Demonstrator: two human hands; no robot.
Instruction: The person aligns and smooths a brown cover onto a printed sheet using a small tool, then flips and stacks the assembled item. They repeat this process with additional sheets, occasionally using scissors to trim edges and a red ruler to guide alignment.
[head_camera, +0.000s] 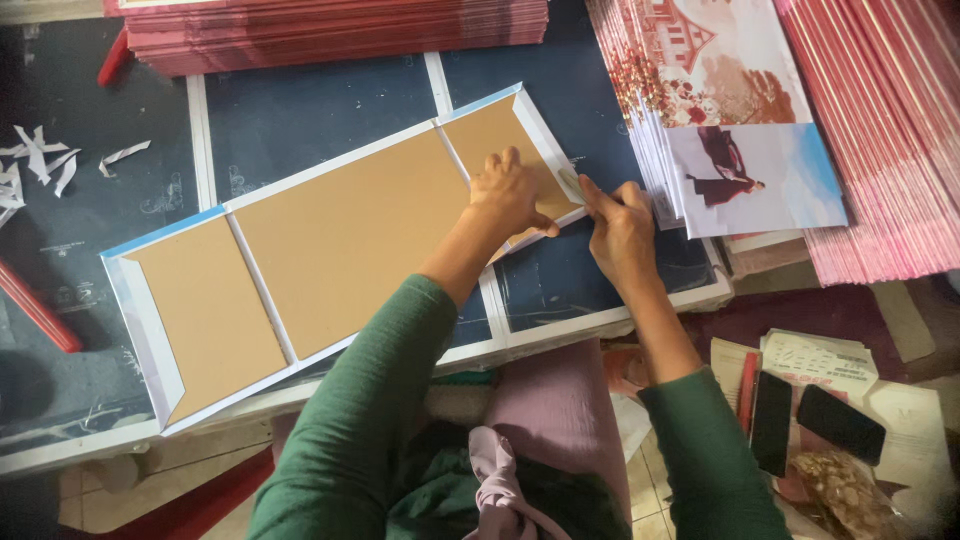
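A long brown cardboard cover (340, 240) in three panels lies at an angle on the dark work board (300, 110), its light blue-white paper edges folded over. My left hand (508, 196) presses flat on the right end panel. My right hand (618, 228) pinches the folded paper flap (570, 183) at the cover's right edge, fingers closed on it. Both arms wear green sleeves.
Stacks of pink-edged sheets (330, 30) sit at the back and right (880, 130). A fanned pile of printed photo sheets (740, 120) lies right of the cover. Paper scraps (40, 160) lie at left. Two dark phones (805, 420) rest on papers lower right.
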